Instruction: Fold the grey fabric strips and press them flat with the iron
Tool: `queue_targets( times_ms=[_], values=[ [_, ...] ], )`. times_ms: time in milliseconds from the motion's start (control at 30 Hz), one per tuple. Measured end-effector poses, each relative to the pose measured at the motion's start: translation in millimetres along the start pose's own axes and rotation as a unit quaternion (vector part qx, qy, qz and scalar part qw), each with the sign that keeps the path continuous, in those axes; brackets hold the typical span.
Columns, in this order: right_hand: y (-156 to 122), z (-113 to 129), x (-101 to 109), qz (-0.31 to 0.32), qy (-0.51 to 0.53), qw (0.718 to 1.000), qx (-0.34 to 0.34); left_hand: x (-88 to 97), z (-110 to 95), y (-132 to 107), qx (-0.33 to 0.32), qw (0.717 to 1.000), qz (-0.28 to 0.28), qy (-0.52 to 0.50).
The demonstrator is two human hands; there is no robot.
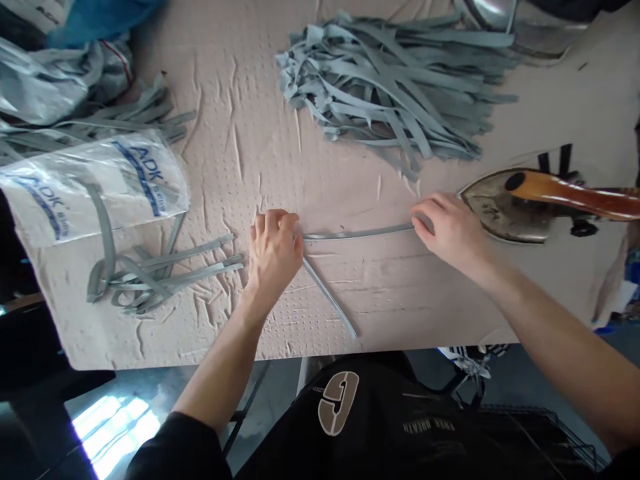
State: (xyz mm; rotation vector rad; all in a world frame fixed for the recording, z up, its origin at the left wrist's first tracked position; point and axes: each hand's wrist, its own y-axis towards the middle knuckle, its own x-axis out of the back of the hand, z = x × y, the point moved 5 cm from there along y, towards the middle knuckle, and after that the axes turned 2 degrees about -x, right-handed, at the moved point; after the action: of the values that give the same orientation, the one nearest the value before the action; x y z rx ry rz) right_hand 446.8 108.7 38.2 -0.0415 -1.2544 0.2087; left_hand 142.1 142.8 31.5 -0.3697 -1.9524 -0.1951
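A narrow grey fabric strip (357,235) runs across the board between my two hands. My left hand (275,250) is closed over its left end, fingers curled down, with the grip partly hidden under the knuckles. At the right end, my right hand (443,227) pinches the strip between thumb and fingers. Another thin grey strip (330,297) slants from beside my left hand toward the near edge. Left of that hand lie several loose grey strips (160,273), some folded over. Just past my right hand rests an iron (505,207) with a wooden handle.
A large heap of grey strips (390,87) lies at the far side. To the left are a printed plastic bag (100,187), more strips and crumpled clear plastic (50,80). A metal object (490,13) stands at the back right. The board's covering (225,153) is wrinkled.
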Motion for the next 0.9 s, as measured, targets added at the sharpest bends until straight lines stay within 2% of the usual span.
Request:
queue_targets(
  times_ms=[33, 100, 200, 300, 367, 467, 700, 900],
  values=[
    [-9, 5, 2, -0.035, -0.001, 0.999, 0.021, -3.5, -14, -1, -0.017, 1.0, -0.009, 0.007],
    [-30, 14, -4, -0.064, 0.004, 0.996, 0.067, -17.6, -49, -4, -0.071, 0.997, 0.006, 0.003],
    [-57, 20, -29, -0.05, -0.014, 0.992, 0.119, -48.4, -101, -10, -0.16, 0.985, 0.06, -0.013],
    [-71, 14, -52, -0.028, -0.027, 0.992, 0.117, -75.6, -134, -10, -0.202, 0.973, 0.11, -0.024],
    [-75, 10, -59, -0.014, -0.018, 0.994, 0.105, -86.9, -142, -7, -0.208, 0.968, 0.139, -0.019],
    [-77, 6, -61, -0.008, -0.009, 0.995, 0.098, -93.9, -145, -3, -0.214, 0.963, 0.161, 0.006],
    [-84, -4, -61, -0.017, -0.027, 0.995, 0.096, -97.1, -145, -6, -0.237, 0.958, 0.156, 0.033],
    [-85, -8, -60, -0.01, -0.011, 0.994, 0.108, -98.4, -149, -8, -0.232, 0.962, 0.14, 0.028]
  ],
)
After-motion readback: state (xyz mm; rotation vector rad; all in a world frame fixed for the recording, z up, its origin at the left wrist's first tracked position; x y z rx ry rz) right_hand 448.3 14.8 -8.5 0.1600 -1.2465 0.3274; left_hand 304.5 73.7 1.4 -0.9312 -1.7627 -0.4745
